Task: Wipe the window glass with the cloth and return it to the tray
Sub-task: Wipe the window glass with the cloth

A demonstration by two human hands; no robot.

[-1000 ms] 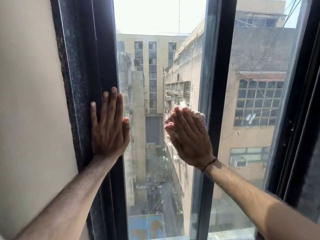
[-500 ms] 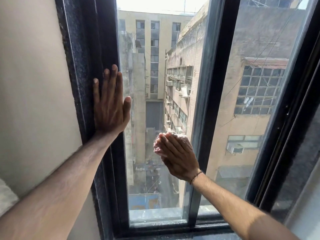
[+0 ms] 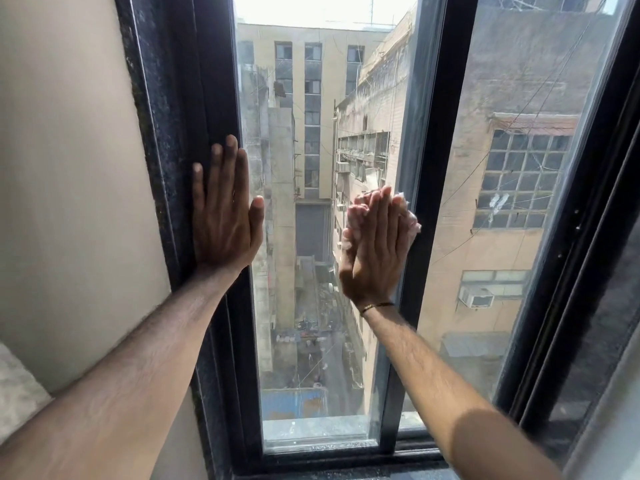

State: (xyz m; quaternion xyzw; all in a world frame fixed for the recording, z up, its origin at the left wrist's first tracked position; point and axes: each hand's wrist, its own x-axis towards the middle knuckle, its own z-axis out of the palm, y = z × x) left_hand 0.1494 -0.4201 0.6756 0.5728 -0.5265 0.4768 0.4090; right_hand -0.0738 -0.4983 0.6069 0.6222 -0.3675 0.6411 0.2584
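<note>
The window glass is a tall narrow pane in a black frame, with buildings behind it. My right hand lies flat against the pane's right side, pressing a pale cloth onto the glass; only the cloth's edges show past my fingers. My left hand rests flat and empty on the left frame post, its thumb over the glass edge. No tray is in view.
A black centre post stands right of my right hand, with a second pane beyond it. A cream wall fills the left. The dark sill runs along the bottom.
My right hand, with the cloth, slid down the glass and has come back up and to the right, fingers now upright. My left hand has stayed on the frame.
</note>
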